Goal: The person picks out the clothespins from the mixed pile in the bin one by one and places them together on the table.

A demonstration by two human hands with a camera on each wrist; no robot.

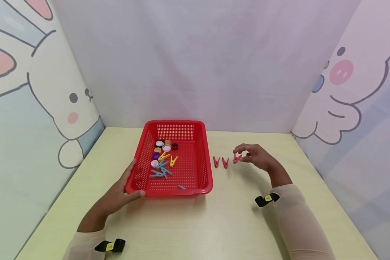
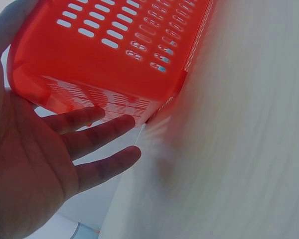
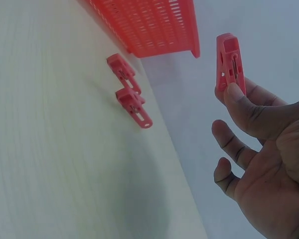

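Observation:
My right hand (image 1: 258, 156) pinches a pink clothespin (image 3: 230, 62) between thumb and fingertips, held above the table. Two more pink clothespins (image 1: 216, 162) lie side by side on the table, between that hand and the red basket (image 1: 209, 173). My left hand (image 1: 118, 196) rests against the basket's near left corner, thumb on the front rim. Its other fingers (image 2: 97, 137) extend fairly straight along the left side. Inside the basket are blue-grey clothespins (image 1: 157, 174), yellow clothespins (image 1: 173, 161) and several bottle caps (image 1: 167, 148), mostly toward its left.
A pale wood-patterned table (image 1: 188, 231) carries everything. Behind it hangs a plain light backdrop (image 1: 195, 72). Cartoon-printed side panels (image 1: 61, 119) stand at left and right. One blue-grey clothespin (image 1: 181, 187) lies apart near the basket's front wall.

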